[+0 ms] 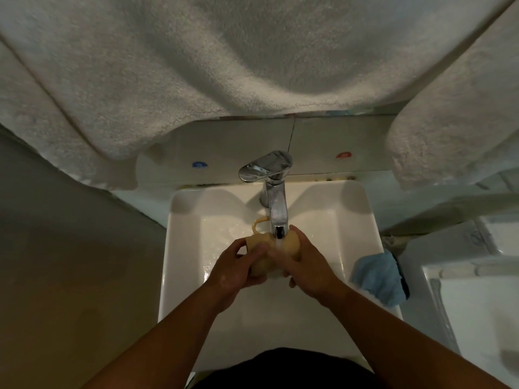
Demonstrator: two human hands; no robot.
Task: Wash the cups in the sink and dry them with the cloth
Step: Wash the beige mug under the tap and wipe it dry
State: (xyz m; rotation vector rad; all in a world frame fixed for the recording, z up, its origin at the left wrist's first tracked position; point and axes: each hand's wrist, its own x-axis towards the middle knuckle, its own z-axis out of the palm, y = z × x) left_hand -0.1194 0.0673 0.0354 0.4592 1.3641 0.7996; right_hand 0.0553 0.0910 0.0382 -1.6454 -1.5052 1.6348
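A yellow cup [262, 266] is held over the white sink [185, 248], right under the chrome tap [276, 209], and water runs onto it. My left hand [238, 272] grips its left side and my right hand [306, 268] wraps round its right side. Behind the hands, the handle of a second yellow cup [258, 222] shows in the basin; the rest of that cup is hidden. A blue cloth [379, 276] lies on the sink's right rim.
Large white towels [224, 66] hang overhead and cover the top of the view. Blue [199, 164] and red [344, 155] stickers mark the wall behind the tap. A white fixture [477, 304] stands to the right of the sink.
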